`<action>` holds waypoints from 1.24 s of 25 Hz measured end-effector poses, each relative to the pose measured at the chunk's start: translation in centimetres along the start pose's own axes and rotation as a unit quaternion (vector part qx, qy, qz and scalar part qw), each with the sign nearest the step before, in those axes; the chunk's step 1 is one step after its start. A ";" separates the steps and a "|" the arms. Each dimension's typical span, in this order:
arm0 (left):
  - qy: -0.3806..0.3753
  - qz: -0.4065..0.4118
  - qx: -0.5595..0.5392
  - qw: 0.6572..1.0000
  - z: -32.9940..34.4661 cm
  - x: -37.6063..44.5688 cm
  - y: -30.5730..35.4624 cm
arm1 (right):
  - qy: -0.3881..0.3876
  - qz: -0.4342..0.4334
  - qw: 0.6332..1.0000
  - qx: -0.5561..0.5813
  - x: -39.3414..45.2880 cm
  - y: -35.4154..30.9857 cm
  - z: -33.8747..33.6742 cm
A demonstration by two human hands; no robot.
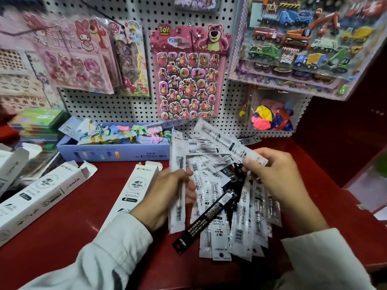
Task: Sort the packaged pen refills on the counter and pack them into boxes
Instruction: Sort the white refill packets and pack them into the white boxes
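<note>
Low in the frame, two pale sleeves (117, 245) reaching up onto the dark red desk (69, 222). At lower centre, a loose pile of refill packets (240, 218), too overlapped to count, mostly white, long axes mostly running from bottom to top of the frame. On top, one black packet (207, 219), slanted from lower left to upper right. Left hand (167, 193) at centre, closed around a stack of white packets (178, 185) standing nearly vertical in the frame, number not readable. Right hand (274, 174) at right of centre, pinching the end of one white packet (230, 143), pointing to the upper left, above the pile. Just left of the left hand, an open white box (138, 189), flaps upward. Further left, another open white box (39, 197), and part of a third at the edge. Behind, a lilac tray (113, 151) of coloured items. Farthest, a pegboard (104, 105) with sticker sheets (188, 80).
</note>
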State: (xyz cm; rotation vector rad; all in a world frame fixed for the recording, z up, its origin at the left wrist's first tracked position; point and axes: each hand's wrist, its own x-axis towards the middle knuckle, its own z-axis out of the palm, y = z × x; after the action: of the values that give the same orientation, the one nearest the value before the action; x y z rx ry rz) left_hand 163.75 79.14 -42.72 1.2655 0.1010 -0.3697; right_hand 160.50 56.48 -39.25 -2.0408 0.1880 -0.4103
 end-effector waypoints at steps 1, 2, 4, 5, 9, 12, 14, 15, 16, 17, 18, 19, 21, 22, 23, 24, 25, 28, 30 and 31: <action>0.000 0.020 -0.033 0.999 0.0 -0.2 0.6 | -0.010 0.019 0.996 0.087 -0.3 -0.3 -0.3; 0.010 0.046 -0.042 0.998 0.0 -0.3 1.0 | -0.007 0.035 0.988 0.147 -0.5 -0.6 -0.3; 0.056 0.103 -0.006 0.993 0.1 -0.4 1.6 | 0.035 0.052 0.973 0.224 -0.5 -0.9 -0.3; 0.083 0.134 0.021 0.987 0.0 -0.5 2.0 | 0.057 0.055 0.966 0.247 -0.4 -1.0 -0.3; 0.044 0.209 0.124 0.969 -1.0 -0.4 2.4 | -0.017 0.047 0.982 0.184 -0.6 -1.3 0.7; -0.068 0.165 0.358 0.917 -1.1 -0.5 1.6 | -0.162 0.051 0.959 0.228 -1.3 -2.2 3.2; -0.059 0.135 0.361 0.921 -0.9 -0.4 0.9 | -0.183 0.068 0.945 0.263 -1.3 -2.6 4.1; -0.043 0.116 0.314 0.941 -0.9 -0.3 0.8 | -0.185 0.058 0.956 0.221 -1.2 -2.4 3.9; -0.021 0.099 0.264 0.959 -1.0 -0.1 0.8 | -0.197 0.025 0.973 0.121 -1.2 -1.9 3.3; 0.000 0.089 0.220 0.971 -1.1 -0.1 0.9 | -0.229 -0.007 0.973 0.000 -1.3 -1.2 2.8; 0.017 0.081 0.188 0.979 -1.2 -0.1 1.2 | -0.282 -0.021 0.953 -0.106 -1.6 -0.7 2.5; 0.020 0.074 0.150 0.986 -1.2 -0.1 1.4 | -0.337 -0.014 0.924 -0.180 -1.9 -0.3 2.6; -0.021 0.027 0.061 0.998 -1.0 -0.2 1.6 | -0.361 -0.025 0.890 -0.277 -2.1 0.3 3.3; -0.050 0.003 0.021 0.999 -0.8 -0.3 1.5 | -0.346 -0.039 0.887 -0.303 -2.0 0.4 3.7; -0.072 -0.010 -0.009 0.997 -0.7 -0.4 1.5 | -0.329 -0.042 0.895 -0.299 -1.8 0.4 3.9; -0.085 -0.011 -0.028 0.996 -0.7 -0.5 1.6 | -0.314 -0.036 0.905 -0.284 -1.6 0.4 3.8; -0.094 -0.010 -0.040 0.995 -0.8 -0.5 1.6 | -0.293 -0.032 0.914 -0.278 -1.3 0.5 3.6; -0.111 -0.015 -0.061 0.992 -1.2 -0.2 1.9 | -0.163 0.000 0.947 -0.278 -0.7 1.3 2.1; -0.090 0.016 -0.041 0.995 -1.0 -0.2 1.7 | -0.053 0.029 0.953 -0.297 -0.3 1.5 1.3; -0.072 0.042 -0.022 0.996 -0.8 -0.3 1.4 | -0.021 0.032 0.946 -0.322 -0.2 1.4 1.2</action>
State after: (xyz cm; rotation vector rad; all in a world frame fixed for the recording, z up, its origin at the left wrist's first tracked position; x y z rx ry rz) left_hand 164.04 80.34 -41.57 1.1920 -0.0669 -0.3835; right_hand 160.82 56.87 -41.00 -2.6741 0.4028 -0.2816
